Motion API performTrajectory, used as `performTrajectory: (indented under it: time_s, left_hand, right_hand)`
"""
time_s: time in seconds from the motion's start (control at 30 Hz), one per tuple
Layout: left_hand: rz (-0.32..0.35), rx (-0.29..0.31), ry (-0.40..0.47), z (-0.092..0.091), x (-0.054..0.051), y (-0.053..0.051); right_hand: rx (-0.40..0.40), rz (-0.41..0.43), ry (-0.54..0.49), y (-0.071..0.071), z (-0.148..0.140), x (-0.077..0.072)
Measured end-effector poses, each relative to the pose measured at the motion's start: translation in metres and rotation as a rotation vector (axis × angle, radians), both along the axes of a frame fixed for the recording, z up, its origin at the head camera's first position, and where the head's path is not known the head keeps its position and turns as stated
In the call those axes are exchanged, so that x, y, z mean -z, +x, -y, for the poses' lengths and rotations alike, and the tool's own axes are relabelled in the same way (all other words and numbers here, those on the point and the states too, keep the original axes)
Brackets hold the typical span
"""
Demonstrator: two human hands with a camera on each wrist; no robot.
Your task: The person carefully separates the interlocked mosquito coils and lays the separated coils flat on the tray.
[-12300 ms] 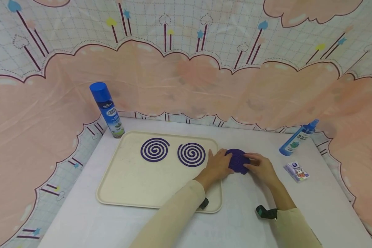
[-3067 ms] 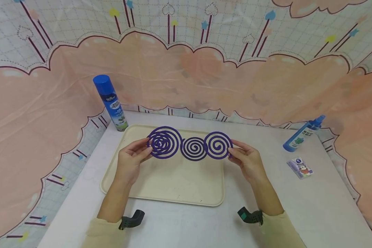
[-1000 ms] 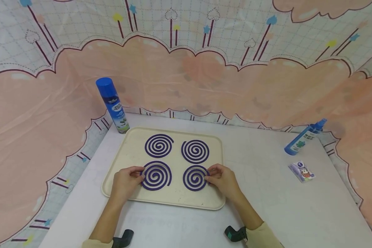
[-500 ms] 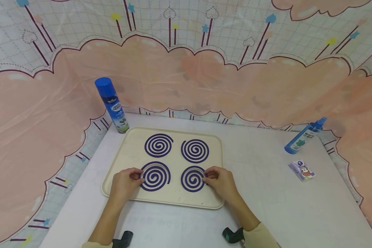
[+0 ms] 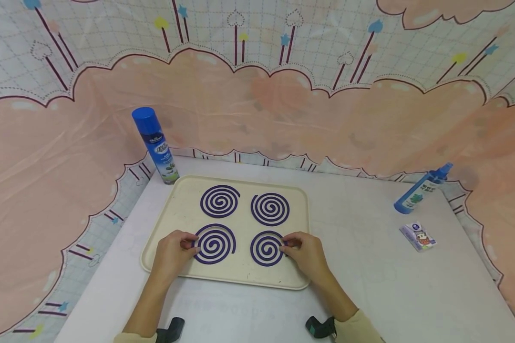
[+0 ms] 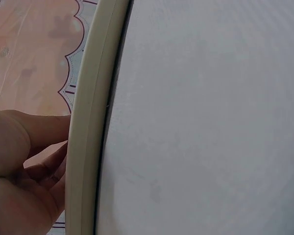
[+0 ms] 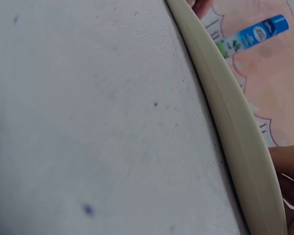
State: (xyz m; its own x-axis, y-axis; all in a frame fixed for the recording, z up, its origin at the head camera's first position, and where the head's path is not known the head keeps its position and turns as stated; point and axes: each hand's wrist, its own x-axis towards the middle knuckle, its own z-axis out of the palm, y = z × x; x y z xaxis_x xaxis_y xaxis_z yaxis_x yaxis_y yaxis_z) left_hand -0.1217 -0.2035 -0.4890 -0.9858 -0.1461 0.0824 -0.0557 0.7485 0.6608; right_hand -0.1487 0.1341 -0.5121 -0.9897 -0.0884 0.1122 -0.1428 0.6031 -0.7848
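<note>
Two purple mosquito coils lie near the front of the cream tray [image 5: 240,275]. The thumb and fingers of my left hand [image 5: 170,251] pinch the outer left edge of the front-left coil [image 5: 214,246]. My right hand [image 5: 310,253] likewise pinches the right edge of the front-right coil [image 5: 268,249]. Behind them, a back-left coil [image 5: 220,202] and a back-right coil [image 5: 271,208] lie flat. In the left wrist view the tray rim [image 6: 83,132] hides my left fingertips; in the right wrist view it hides those of my right hand [image 7: 293,183].
A blue spray can [image 5: 156,147] stands just beyond the tray's back-left corner. On the right side of the white table [image 5: 360,238] are a blue spray bottle [image 5: 416,194] and a small printed packet [image 5: 417,237]. Patterned cloth [image 5: 262,114] hangs behind.
Both hands earlier gripped a purple stack right of the tray, then held coils raised above it. Those coils have come down to the tray's front. Over the last half second almost nothing moves.
</note>
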Motion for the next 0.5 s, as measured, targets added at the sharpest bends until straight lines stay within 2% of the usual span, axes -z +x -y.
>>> performTrajectory:
  time_s: [0.23, 0.5]
  left_hand:
    - [0.039, 0.001, -0.006, -0.0002, 0.0007, -0.0008]
    - [0.046, 0.011, -0.019, 0.0003, 0.0004, -0.0014]
  right_hand:
    - [0.002, -0.016, 0.013, 0.0016, 0.0007, 0.0015]
    - [-0.008, -0.043, 0.041, 0.0010, 0.0006, 0.0030]
